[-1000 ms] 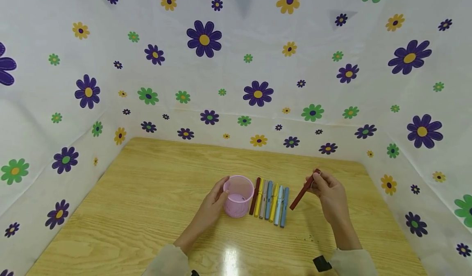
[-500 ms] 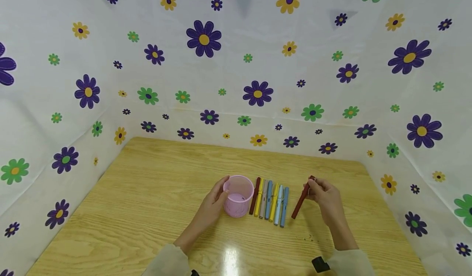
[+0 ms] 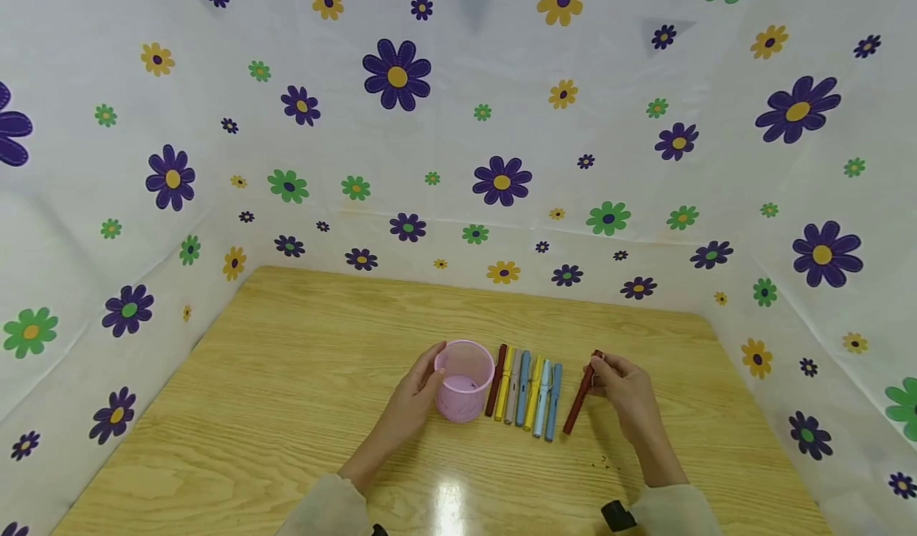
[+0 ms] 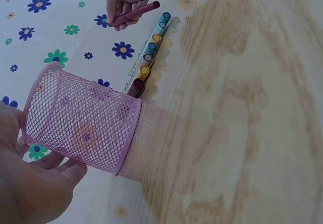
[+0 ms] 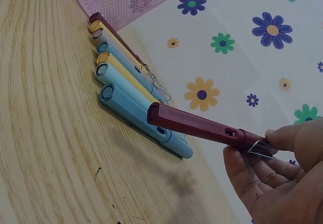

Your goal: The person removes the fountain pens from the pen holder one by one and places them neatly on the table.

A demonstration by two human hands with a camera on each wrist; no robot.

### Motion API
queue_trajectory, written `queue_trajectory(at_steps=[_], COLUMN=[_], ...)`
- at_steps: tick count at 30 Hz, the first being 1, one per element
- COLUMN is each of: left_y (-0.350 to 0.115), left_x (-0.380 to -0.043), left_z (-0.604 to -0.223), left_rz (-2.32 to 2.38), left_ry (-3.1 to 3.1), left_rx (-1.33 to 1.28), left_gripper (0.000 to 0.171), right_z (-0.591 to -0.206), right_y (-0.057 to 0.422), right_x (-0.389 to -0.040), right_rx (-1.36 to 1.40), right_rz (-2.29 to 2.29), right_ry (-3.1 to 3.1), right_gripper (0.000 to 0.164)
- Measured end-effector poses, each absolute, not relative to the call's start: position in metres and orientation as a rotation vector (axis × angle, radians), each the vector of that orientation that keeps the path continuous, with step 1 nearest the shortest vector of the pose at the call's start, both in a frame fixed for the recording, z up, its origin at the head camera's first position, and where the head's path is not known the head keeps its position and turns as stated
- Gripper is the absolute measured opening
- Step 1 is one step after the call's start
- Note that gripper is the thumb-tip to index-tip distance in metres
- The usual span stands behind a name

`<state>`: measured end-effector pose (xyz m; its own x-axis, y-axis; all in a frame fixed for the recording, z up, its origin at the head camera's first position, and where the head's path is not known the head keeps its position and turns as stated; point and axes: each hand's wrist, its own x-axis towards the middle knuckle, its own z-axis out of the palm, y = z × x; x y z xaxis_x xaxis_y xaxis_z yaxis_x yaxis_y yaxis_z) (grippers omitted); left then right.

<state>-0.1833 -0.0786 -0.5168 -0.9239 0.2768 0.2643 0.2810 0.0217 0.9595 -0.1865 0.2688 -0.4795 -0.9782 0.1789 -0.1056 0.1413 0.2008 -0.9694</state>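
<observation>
On the table stands a pink mesh pen holder [image 3: 464,404], upright and with its open top showing no pens. My left hand [image 3: 417,393] holds it by its left side, thumb at the rim and fingers around the wall. Between the thumb and fingers of my right hand [image 3: 630,397] is a dark red pen [image 3: 579,404], pinched near its clip end, its other end slanting down to the left. In the right wrist view that red pen [image 5: 197,124] appears above the table, beside the end of a row. The row's outermost pen is blue [image 3: 554,401].
Several capped pens lie side by side right of the holder, among them a dark red pen [image 3: 496,381], a yellow pen [image 3: 505,385] and a light blue pen [image 3: 542,399]. Dark crumbs [image 3: 604,463] dot the wooden table [image 3: 301,361]. Flower-printed cloth [image 3: 458,138] walls surround it.
My right hand has moved left and toward me with the dark red pen, bringing it lower beside the row. My left hand and the pen holder have stayed in place.
</observation>
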Motion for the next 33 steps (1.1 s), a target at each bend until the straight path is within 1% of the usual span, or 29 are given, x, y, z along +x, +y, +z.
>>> queue_trajectory(at_steps=[10, 17, 33], left_y=[-0.078, -0.078, -0.079], left_x=[-0.182, -0.182, -0.182], left_z=[-0.516, -0.515, -0.517], left_rz=[-2.12, -2.118, -2.083], left_ry=[-2.237, -2.239, -2.263], left_rx=[-0.601, -0.591, -0.592], left_gripper=[0.05, 0.05, 0.05], right_z=[-0.489, -0.493, -0.503], right_y=[0.268, 0.266, 0.258], right_x=[-0.189, -0.191, -0.196], right_rx=[-0.315, -0.321, -0.39], right_rz=[1.937, 1.925, 1.858], right_ry=[-2.428, -2.443, -2.462], right_gripper=[0.042, 0.044, 0.043])
